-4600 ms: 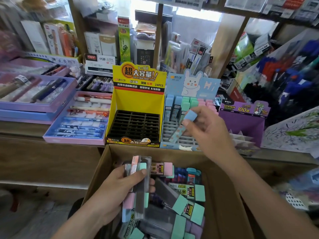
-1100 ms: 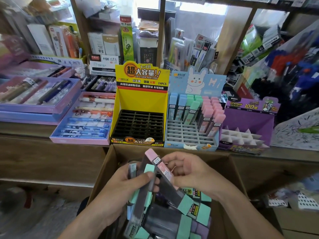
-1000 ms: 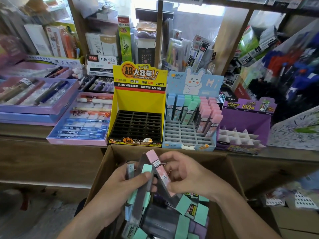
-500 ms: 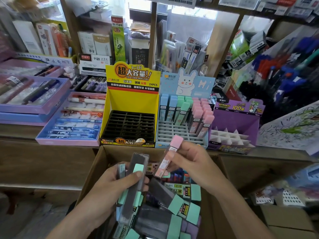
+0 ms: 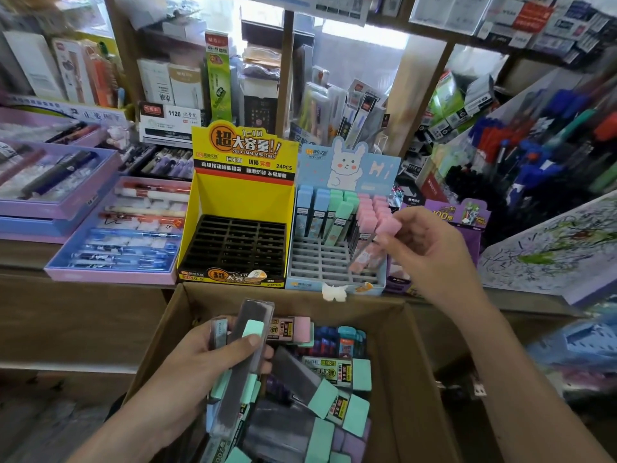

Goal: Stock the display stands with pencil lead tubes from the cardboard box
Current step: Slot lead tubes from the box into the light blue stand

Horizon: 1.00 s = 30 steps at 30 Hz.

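Note:
My right hand (image 5: pixel 430 252) pinches a pink-capped lead tube (image 5: pixel 372 247) over the right side of the light-blue bunny stand (image 5: pixel 334 262), beside its rows of blue, green and pink tubes. My left hand (image 5: pixel 203 365) grips a bundle of lead tubes (image 5: pixel 242 365), grey-bodied with mint caps, above the cardboard box (image 5: pixel 420 379). Many more loose tubes fill the box. The yellow stand (image 5: pixel 240 202) left of the bunny stand has an empty black grid. A purple stand (image 5: pixel 467 218) sits partly hidden behind my right hand.
Purple and blue pen trays (image 5: pixel 113 228) lie on the wooden counter (image 5: pixel 83 315) to the left. Shelves of packaged stationery rise behind the stands. A rack of blue and red pens (image 5: pixel 534 155) and a scribbled test sheet (image 5: pixel 551 248) stand at the right.
My right hand has carried the pink tube from above the box up and forward to the bunny stand. My left hand still holds its bundle over the box.

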Tool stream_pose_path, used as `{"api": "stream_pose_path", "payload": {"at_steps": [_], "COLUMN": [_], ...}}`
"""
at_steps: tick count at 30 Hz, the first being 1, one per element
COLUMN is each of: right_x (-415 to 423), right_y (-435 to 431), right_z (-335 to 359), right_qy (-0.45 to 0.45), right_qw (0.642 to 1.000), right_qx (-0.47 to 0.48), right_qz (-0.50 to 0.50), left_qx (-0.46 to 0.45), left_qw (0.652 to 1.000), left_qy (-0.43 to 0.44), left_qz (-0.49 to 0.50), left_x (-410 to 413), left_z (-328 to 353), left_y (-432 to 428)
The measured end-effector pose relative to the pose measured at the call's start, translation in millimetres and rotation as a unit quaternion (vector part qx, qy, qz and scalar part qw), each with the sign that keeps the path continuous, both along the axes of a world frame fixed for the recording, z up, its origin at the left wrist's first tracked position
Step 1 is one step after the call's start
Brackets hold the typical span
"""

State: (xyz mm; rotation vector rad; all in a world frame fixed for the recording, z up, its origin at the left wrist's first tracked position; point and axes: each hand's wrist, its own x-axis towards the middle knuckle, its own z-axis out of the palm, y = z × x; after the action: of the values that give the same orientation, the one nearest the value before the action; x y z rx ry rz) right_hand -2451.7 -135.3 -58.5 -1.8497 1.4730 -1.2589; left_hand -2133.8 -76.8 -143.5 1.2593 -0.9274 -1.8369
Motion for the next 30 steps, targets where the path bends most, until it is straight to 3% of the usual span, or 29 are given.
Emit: {"api": "stream_pose_path", "payload": {"at_steps": [8,30], "right_x": [-8,-9], "right_y": [-19,-24], "right_z": [8,8], "right_qy": [0.081,0.119], "right_qw": [0.996,0.990], "right_qx": [-0.028,-0.072], "right_qz": [-0.023,-0.028], "left_qx": [0.006,0.011], "left_qw": [1.000,1.000], "left_qy": [0.005,-0.005], "left_qz": [0.000,0.000], "left_x": [1,0], "left_z": [1,2], "left_y": [0,0]}}
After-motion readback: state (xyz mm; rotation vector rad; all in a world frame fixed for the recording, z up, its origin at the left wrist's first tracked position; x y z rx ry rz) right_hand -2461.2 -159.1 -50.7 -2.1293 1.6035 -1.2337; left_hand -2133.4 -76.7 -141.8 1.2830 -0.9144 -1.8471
